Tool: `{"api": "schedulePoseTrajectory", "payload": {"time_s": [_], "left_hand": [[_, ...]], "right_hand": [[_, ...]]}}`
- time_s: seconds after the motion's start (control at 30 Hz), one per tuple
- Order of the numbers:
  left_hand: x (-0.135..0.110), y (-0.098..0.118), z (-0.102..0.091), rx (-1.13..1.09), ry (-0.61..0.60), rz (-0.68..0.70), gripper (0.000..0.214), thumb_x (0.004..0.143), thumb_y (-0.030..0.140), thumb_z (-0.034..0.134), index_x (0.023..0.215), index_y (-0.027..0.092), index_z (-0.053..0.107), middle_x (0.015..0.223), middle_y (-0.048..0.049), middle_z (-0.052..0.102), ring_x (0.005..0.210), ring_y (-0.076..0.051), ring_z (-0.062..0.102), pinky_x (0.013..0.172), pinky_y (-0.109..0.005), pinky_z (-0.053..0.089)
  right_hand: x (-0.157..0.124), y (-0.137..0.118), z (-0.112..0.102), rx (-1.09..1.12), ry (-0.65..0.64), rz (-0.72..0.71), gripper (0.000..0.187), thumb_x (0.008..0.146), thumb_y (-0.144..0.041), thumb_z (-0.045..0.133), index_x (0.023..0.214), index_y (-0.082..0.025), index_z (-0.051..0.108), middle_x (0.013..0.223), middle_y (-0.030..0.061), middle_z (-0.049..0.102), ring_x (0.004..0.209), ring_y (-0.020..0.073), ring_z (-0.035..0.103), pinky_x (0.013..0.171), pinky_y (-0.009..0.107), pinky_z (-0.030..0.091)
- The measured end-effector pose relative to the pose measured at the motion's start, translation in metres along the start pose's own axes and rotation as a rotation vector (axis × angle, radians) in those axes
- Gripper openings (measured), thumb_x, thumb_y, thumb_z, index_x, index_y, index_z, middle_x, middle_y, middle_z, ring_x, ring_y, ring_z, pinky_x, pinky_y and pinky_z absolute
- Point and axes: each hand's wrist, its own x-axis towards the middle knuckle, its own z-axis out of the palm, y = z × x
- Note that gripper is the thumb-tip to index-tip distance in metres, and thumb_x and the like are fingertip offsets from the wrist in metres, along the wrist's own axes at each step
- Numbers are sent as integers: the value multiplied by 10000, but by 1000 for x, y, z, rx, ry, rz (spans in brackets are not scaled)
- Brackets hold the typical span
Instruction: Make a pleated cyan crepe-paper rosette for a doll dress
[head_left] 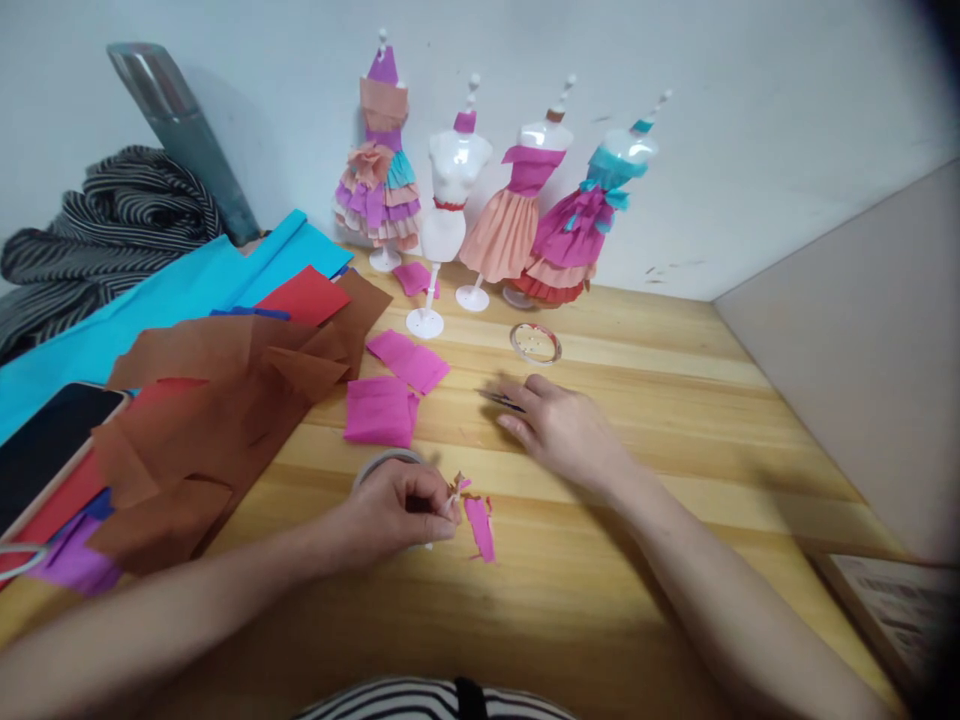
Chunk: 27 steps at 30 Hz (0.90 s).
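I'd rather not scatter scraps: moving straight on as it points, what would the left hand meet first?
Most likely the narrow pink strip just beyond the left hand, if low enough; its height is unclear.

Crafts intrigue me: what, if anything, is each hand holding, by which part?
Left hand: a tiny pale piece, which part unclear. Right hand: a dark, blurred tool, by its right end.

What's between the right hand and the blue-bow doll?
In the head view, a round ring with pale bits inside lies between the right hand and doll.
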Motion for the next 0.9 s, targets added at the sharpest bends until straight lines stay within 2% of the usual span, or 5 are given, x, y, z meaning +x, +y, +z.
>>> {"api": "schedulePoseTrajectory", "payload": {"time_s": [0.2,0.3,0.53,0.77,0.9], "left_hand": [[-1,-3,1,57,-58,33,154,710,246,684,614,141,625,672,-33,627,668,-131,570,657,-231,440],[-1,-1,0,52,-81,52,142,712,240,681,622,144,629,696,-35,638,678,-132,577,659,-229,442],[-1,1,2,82,-64,68,136,718,212,672,610,144,627,695,-31,637,679,-128,577,659,-227,439],[0,2,2,-94,139,53,152,690,267,693,637,138,633,820,-82,680,745,-156,616,667,-247,464],[3,3,1,-149,174,-33,195,654,290,702,605,135,594,746,-61,654,650,-125,548,572,-219,409]], "right_hand": [[-3,-13,-4,320,92,-176,307,934,-210,492,1200,-157,635,1210,158,628,1120,274,557,937,441,450],[-13,-35,-5,822,-99,-272,267,947,-230,470,1108,-154,669,1027,108,689,932,197,634,814,338,508],[-20,-48,5,1310,-402,1,362,845,-472,613,708,-137,620,574,-18,547,505,84,458,484,212,366],[-27,-35,-19,685,175,-319,217,946,-233,516,855,-134,686,713,64,639,640,141,564,589,259,429],[-47,-49,-10,210,258,-508,299,953,-88,400,803,-134,655,665,50,582,595,150,485,542,272,368]]}}
